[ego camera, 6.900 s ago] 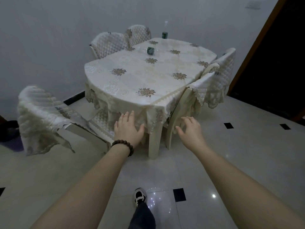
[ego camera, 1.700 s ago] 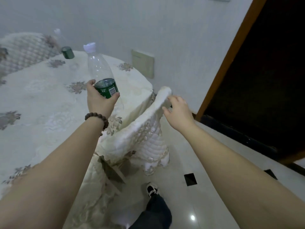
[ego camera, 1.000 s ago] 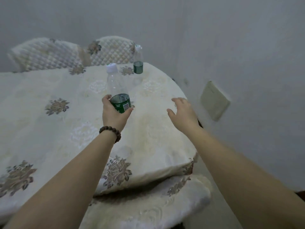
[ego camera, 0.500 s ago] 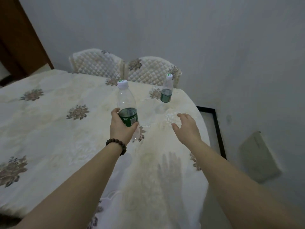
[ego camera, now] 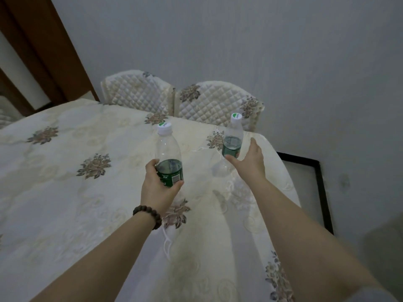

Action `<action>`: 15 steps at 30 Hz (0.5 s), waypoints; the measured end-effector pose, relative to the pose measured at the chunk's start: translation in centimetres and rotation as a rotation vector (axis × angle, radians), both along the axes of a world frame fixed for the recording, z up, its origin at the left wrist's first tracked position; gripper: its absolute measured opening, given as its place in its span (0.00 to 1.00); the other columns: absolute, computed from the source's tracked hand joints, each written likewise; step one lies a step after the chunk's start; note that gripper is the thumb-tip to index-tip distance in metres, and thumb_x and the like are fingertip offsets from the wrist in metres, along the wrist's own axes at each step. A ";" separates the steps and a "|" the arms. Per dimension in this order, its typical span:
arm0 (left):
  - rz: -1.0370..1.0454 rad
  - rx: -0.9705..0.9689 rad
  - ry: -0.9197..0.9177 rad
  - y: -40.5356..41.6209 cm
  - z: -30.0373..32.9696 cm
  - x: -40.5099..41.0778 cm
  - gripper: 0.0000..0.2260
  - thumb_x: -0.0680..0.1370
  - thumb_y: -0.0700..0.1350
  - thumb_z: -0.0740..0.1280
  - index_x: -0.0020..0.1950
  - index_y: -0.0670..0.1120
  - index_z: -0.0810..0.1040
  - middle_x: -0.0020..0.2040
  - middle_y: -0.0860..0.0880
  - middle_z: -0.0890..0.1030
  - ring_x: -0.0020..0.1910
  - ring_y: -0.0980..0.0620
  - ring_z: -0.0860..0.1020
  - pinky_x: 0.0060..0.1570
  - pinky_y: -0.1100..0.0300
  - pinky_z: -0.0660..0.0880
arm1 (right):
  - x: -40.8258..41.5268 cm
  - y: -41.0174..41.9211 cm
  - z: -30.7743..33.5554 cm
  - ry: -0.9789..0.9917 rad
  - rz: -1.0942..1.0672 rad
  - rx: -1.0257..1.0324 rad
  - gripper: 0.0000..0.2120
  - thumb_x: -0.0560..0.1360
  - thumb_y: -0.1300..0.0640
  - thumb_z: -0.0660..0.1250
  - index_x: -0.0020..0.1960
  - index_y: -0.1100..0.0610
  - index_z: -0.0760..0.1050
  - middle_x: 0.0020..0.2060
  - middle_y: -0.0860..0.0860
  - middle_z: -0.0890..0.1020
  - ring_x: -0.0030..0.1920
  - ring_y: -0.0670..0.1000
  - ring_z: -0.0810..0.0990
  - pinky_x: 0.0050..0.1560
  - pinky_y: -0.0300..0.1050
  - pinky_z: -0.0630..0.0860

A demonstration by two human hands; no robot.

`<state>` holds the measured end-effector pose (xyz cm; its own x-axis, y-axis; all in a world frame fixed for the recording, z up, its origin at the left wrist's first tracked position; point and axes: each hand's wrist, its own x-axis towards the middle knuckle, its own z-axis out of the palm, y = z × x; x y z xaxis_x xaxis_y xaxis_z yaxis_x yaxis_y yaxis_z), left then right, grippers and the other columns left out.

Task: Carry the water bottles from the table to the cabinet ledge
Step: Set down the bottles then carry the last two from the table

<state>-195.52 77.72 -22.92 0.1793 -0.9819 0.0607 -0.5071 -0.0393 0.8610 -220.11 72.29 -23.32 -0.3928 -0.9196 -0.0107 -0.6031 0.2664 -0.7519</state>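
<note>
My left hand point(ego camera: 158, 187), with a bead bracelet at the wrist, grips a clear water bottle point(ego camera: 168, 153) with a green label and white cap, held upright above the table point(ego camera: 65, 192). A second water bottle point(ego camera: 233, 138) of the same kind stands on the cream flowered cloth near the table's far right corner. My right hand point(ego camera: 248, 163) is right beside it with fingers spread around its label, thumb under the left side; the fingers have not closed on it.
Two quilted chair backs point(ego camera: 216, 103) stand behind the table's far edge, just beyond the standing bottle. A brown door frame point(ego camera: 43, 51) is at the left. Grey wall is behind, and tiled floor point(ego camera: 303, 188) with a black border lies right of the table.
My right hand has reached forward from the tabletop up to the standing bottle. My left hand keeps holding its bottle. The view has moved closer to the table's far corner.
</note>
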 end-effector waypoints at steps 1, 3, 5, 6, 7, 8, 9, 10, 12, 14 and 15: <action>0.003 0.002 -0.005 -0.2 -0.3 0.2 0.37 0.68 0.45 0.77 0.70 0.48 0.59 0.63 0.46 0.74 0.57 0.46 0.77 0.53 0.55 0.75 | -0.2 -0.8 -0.2 -0.027 0.001 -0.017 0.51 0.67 0.40 0.73 0.77 0.56 0.47 0.76 0.56 0.56 0.76 0.56 0.54 0.72 0.54 0.59; 0.003 0.005 -0.011 -0.5 -0.9 0.6 0.36 0.68 0.45 0.77 0.70 0.49 0.60 0.60 0.49 0.74 0.56 0.46 0.78 0.54 0.52 0.77 | -0.5 -2.4 -0.5 -0.094 0.010 -0.069 0.53 0.65 0.41 0.75 0.77 0.55 0.48 0.75 0.56 0.58 0.75 0.57 0.57 0.72 0.56 0.61; 0.000 0.009 -0.018 -0.7 -1.0 1.0 0.36 0.68 0.45 0.77 0.69 0.50 0.60 0.58 0.50 0.74 0.55 0.46 0.78 0.54 0.50 0.77 | -0.6 -3.6 -0.5 -0.133 0.013 -0.083 0.53 0.64 0.42 0.76 0.77 0.54 0.48 0.75 0.56 0.60 0.74 0.57 0.59 0.70 0.57 0.63; -0.002 0.007 -0.025 -0.7 -1.0 1.2 0.36 0.68 0.45 0.77 0.70 0.50 0.60 0.59 0.49 0.74 0.55 0.47 0.78 0.54 0.51 0.77 | -0.6 -4.1 -0.3 -0.144 0.016 -0.086 0.53 0.64 0.42 0.76 0.77 0.53 0.49 0.74 0.56 0.62 0.73 0.58 0.62 0.69 0.57 0.65; -0.004 0.006 -0.035 -0.8 -1.0 1.4 0.37 0.68 0.45 0.77 0.70 0.49 0.60 0.60 0.49 0.74 0.55 0.47 0.78 0.55 0.51 0.77 | -0.5 -4.6 -0.2 -0.157 0.019 -0.089 0.51 0.64 0.43 0.77 0.77 0.53 0.51 0.72 0.56 0.65 0.71 0.58 0.65 0.67 0.55 0.68; -0.005 0.004 -0.043 -0.9 -1.0 1.7 0.37 0.68 0.45 0.77 0.70 0.49 0.60 0.61 0.48 0.74 0.55 0.48 0.77 0.55 0.52 0.77 | -0.5 -5.0 -0.1 -0.165 0.025 -0.101 0.48 0.65 0.45 0.77 0.75 0.54 0.55 0.69 0.55 0.69 0.68 0.58 0.69 0.63 0.53 0.70; -0.004 0.003 -0.048 -0.9 -0.9 2.0 0.37 0.68 0.45 0.77 0.70 0.49 0.60 0.61 0.48 0.74 0.55 0.49 0.77 0.55 0.54 0.76 | -0.5 -5.3 -0.1 -0.174 0.029 -0.110 0.43 0.66 0.47 0.77 0.73 0.54 0.58 0.66 0.55 0.72 0.65 0.57 0.72 0.59 0.49 0.71; -0.001 0.001 -0.051 -0.8 -0.9 2.4 0.36 0.68 0.45 0.77 0.70 0.48 0.60 0.62 0.48 0.74 0.55 0.49 0.76 0.55 0.54 0.76 | -0.3 -5.4 0.0 -0.184 0.037 -0.111 0.38 0.67 0.49 0.76 0.71 0.55 0.62 0.64 0.55 0.74 0.62 0.57 0.73 0.55 0.47 0.71; 0.012 -0.011 -0.052 -0.7 -0.7 3.0 0.37 0.68 0.45 0.77 0.70 0.48 0.60 0.62 0.48 0.74 0.55 0.51 0.76 0.54 0.55 0.76 | -0.1 -5.4 0.2 -0.190 0.057 -0.114 0.32 0.69 0.53 0.75 0.68 0.55 0.66 0.58 0.53 0.75 0.59 0.56 0.75 0.51 0.46 0.70; 0.025 -0.016 -0.041 -0.5 -0.5 3.6 0.37 0.68 0.45 0.77 0.70 0.48 0.60 0.62 0.48 0.74 0.54 0.51 0.76 0.54 0.54 0.76 | 0.3 -5.0 0.5 -0.180 0.077 -0.124 0.29 0.69 0.53 0.75 0.66 0.55 0.67 0.54 0.50 0.75 0.55 0.54 0.75 0.50 0.46 0.71; 0.031 -0.015 -0.035 -0.4 -0.3 3.9 0.37 0.68 0.45 0.77 0.70 0.49 0.60 0.62 0.48 0.74 0.54 0.51 0.76 0.54 0.54 0.76 | 0.6 -4.8 0.8 -0.183 0.083 -0.132 0.29 0.69 0.53 0.75 0.65 0.55 0.68 0.53 0.49 0.74 0.54 0.53 0.75 0.50 0.46 0.71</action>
